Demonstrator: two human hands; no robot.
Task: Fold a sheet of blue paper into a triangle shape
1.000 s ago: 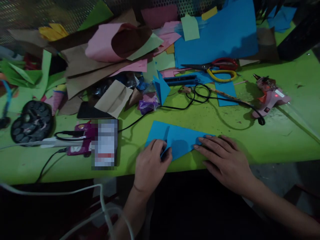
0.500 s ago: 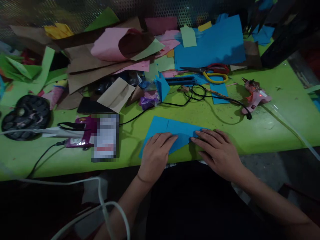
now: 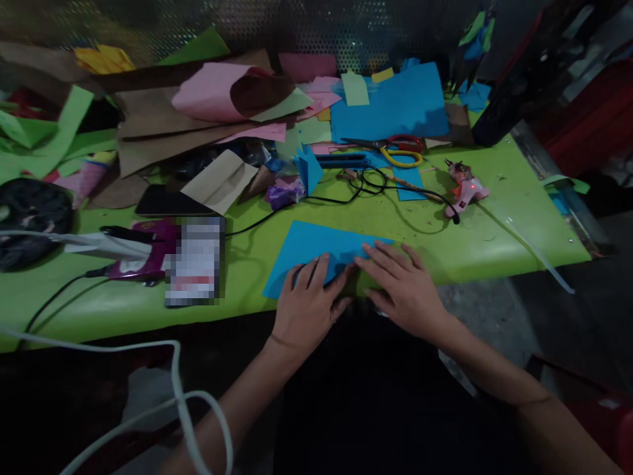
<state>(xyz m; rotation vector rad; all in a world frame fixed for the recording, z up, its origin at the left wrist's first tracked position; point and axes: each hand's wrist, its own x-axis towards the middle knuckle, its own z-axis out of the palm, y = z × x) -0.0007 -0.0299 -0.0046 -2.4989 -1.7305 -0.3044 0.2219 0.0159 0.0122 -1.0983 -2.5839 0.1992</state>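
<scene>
A folded sheet of blue paper [image 3: 309, 245] lies flat at the front edge of the green table [image 3: 247, 264]. My left hand [image 3: 307, 300] rests on its lower edge, fingers stretched out and pressing down. On the paper's right part lies my right hand [image 3: 403, 287], its fingers spread and flat. The fingertips of both hands nearly meet over the lower edge, which they partly hide. Neither hand grips anything.
A pink glue gun [image 3: 467, 191] stands at the right, its cord trailing forward. Behind the paper lie scissors [image 3: 403, 155], a black cable [image 3: 331, 199] and piled coloured paper [image 3: 390, 105]. A phone [image 3: 195, 260] and a purple power strip [image 3: 141, 254] are at the left.
The view has shifted a little, so the table things appear further left. My left fingers have spread and reached right along the paper's lower edge, closer to my right hand.
</scene>
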